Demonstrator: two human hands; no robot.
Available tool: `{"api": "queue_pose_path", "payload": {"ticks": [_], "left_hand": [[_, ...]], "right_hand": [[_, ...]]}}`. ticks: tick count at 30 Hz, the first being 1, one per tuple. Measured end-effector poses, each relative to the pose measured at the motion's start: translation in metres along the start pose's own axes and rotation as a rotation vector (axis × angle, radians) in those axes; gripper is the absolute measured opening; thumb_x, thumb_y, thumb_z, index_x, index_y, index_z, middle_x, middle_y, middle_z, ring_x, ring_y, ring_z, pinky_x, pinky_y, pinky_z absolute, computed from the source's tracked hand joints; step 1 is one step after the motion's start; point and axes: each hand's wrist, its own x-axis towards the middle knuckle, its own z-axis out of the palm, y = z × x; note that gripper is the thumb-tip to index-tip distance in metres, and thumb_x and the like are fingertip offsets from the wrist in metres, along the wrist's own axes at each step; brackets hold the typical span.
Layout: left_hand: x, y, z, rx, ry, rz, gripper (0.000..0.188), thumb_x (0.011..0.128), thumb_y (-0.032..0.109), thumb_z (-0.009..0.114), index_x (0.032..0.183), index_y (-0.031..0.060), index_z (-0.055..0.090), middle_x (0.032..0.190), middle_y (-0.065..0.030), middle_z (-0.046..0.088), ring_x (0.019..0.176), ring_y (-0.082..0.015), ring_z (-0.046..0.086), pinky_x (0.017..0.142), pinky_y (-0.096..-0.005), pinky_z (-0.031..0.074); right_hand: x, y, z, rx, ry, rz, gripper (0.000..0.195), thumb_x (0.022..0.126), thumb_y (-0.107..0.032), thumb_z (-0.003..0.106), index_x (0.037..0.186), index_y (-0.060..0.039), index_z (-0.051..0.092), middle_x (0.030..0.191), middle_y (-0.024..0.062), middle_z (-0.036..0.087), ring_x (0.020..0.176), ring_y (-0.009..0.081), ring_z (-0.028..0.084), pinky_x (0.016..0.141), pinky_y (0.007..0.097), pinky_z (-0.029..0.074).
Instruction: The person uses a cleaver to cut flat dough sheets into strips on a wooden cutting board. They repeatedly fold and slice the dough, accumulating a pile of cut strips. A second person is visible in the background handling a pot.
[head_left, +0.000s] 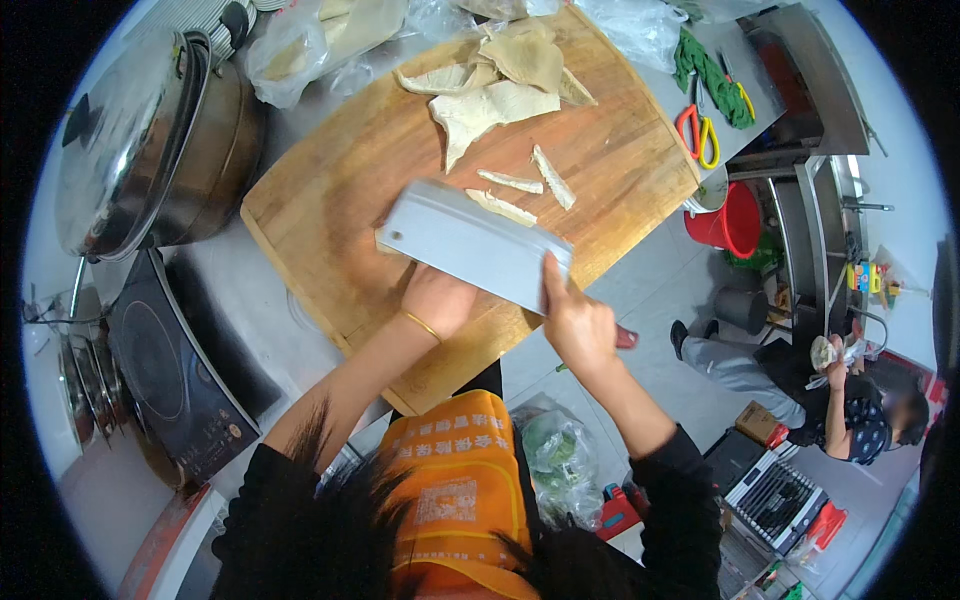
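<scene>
My right hand (581, 322) grips the handle of a broad metal cleaver (476, 244), whose blade lies above a wooden cutting board (337, 172). Partly under the blade is my left hand (442, 300), its fingers hidden; a pale edge of a piece (386, 241) shows by the blade's left end. Whether the left hand holds it cannot be seen. Several cut pale strips (553, 178) are on the board beyond the cleaver. Farther back lies a pile of pale, folded sheets of food (499, 109), perhaps tripe or tofu skin.
At the left stand a large lidded metal pot (210, 165) and an induction cooker (161, 367). Plastic bags (289, 64) lie behind the board. Scissors (697, 135) and a green cloth (709, 79) are at the back right. Another person (795, 390) is at the far right, near a red bucket (731, 221).
</scene>
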Motion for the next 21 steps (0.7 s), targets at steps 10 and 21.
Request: {"api": "queue_pose_path", "payload": {"ticks": [10, 21], "left_hand": [[-0.004, -0.008, 0.006, 0.254, 0.161, 0.244, 0.037, 0.079, 0.012, 0.046, 0.116, 0.0085, 0.049, 0.124, -0.0074, 0.045, 0.118, -0.0229, 0.038, 0.102, -0.0497, 0.018], [-0.003, 0.002, 0.001, -0.069, 0.103, -0.01, 0.028, 0.079, 0.016, 0.048, 0.104, 0.0045, 0.055, 0.11, -0.0147, 0.053, 0.104, -0.0308, 0.047, 0.09, -0.0401, 0.036]], "right_hand": [[0.018, 0.016, -0.034, 0.223, 0.1, 0.151, 0.037, 0.076, -0.015, 0.058, 0.112, -0.0084, 0.053, 0.063, 0.0136, 0.059, 0.049, 0.0267, 0.057, 0.042, 0.0362, 0.044], [-0.006, -0.019, -0.034, 0.166, -0.038, 0.036, 0.047, 0.067, -0.009, 0.063, 0.113, -0.0096, 0.054, 0.058, 0.0107, 0.055, 0.045, 0.0253, 0.054, 0.042, 0.0346, 0.043]]}}
